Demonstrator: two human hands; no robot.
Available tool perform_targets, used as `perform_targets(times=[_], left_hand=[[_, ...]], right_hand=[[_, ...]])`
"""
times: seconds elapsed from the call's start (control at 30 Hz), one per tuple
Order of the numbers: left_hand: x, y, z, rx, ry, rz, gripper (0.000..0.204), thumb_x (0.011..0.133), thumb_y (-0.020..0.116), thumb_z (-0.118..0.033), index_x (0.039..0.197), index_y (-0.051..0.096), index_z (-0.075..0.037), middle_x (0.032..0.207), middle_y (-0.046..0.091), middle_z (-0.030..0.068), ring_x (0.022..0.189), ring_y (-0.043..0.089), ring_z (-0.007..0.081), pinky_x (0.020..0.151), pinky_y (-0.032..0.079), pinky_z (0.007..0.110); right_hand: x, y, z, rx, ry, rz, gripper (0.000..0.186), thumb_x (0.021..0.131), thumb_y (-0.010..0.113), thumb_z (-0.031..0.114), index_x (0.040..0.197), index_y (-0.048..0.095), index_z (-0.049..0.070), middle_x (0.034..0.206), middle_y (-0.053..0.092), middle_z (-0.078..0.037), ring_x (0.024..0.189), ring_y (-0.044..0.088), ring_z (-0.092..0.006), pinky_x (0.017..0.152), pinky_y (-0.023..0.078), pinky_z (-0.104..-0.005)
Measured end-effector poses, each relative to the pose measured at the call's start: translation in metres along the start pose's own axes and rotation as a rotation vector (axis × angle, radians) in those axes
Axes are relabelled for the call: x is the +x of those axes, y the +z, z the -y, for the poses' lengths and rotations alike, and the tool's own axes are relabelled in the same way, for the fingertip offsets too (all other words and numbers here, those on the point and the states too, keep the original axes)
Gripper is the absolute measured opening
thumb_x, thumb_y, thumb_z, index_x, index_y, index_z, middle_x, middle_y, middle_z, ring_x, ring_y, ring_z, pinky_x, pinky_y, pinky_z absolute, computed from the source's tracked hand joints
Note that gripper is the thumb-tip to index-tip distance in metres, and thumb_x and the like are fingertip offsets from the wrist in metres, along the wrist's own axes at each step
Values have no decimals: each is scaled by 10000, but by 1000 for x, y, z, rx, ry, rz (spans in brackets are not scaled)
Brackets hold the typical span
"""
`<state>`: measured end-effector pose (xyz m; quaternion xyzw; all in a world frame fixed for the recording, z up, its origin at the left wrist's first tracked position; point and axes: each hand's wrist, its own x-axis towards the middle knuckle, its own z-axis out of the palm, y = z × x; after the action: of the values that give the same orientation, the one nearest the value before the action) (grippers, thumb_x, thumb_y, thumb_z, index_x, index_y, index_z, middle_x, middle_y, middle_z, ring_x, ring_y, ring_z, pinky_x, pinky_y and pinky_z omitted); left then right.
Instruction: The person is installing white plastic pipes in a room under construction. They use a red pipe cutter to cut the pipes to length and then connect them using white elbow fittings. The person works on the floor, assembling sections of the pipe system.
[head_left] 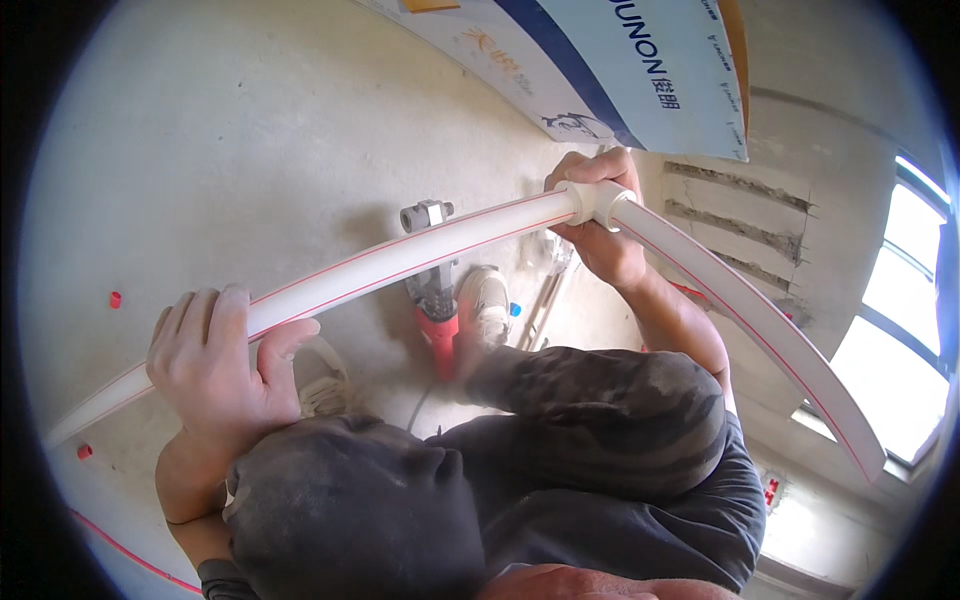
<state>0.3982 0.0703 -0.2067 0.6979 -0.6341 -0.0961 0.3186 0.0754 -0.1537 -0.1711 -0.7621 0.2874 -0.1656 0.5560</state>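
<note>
A long white plastic pipe (420,248) with thin red stripes runs across in front of me from the left rim. My left hand (215,365) is closed round it, fingers over the top and thumb below. The pipe's right end meets a white tee fitting (597,203), which my right hand (610,250) grips from behind, partly hidden by it. From the fitting's other side, a second striped white pipe (755,295) extends to the lower right. Below the first pipe, a pipe fusion welder (438,325) with a red handle stands on the floor between my shoes.
A large white-and-blue carton (640,70) stands beyond my right hand. Small red plugs (115,299) and a blue cap (515,310) lie on the concrete floor (230,130). A red line (130,552) runs at lower left. Grooves (740,180) and a window (890,310) are at right.
</note>
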Motion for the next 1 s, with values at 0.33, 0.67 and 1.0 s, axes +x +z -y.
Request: perform_targets(times=[0.33, 0.67, 1.0], left_hand=[[4, 11, 13, 26, 40, -12, 460, 811, 818, -367, 965, 636, 26, 712, 560, 126, 603, 556, 309, 554, 423, 402], [5, 15, 18, 51, 28, -21, 452, 842, 798, -382, 933, 616, 21, 722, 557, 131, 590, 552, 308, 537, 414, 404], [29, 38, 34, -156, -402, 527, 403, 920, 735, -312, 725, 546, -14, 592, 515, 154, 555, 502, 359, 546, 393, 439]], right_hand=[[11, 3, -24, 38, -16, -58, 483, 804, 731, -145, 1132, 459, 84, 938, 597, -113, 789, 597, -182, 712, 491, -323], [24, 8, -33, -8, -52, -29, 437, 815, 723, -118, 1129, 483, 68, 930, 579, -104, 780, 585, -167, 703, 478, -308], [35, -9, -43, 115, 481, 115, 424, 776, 621, 64, 1196, 562, 51, 907, 552, -19, 785, 516, -98, 676, 420, -268]])
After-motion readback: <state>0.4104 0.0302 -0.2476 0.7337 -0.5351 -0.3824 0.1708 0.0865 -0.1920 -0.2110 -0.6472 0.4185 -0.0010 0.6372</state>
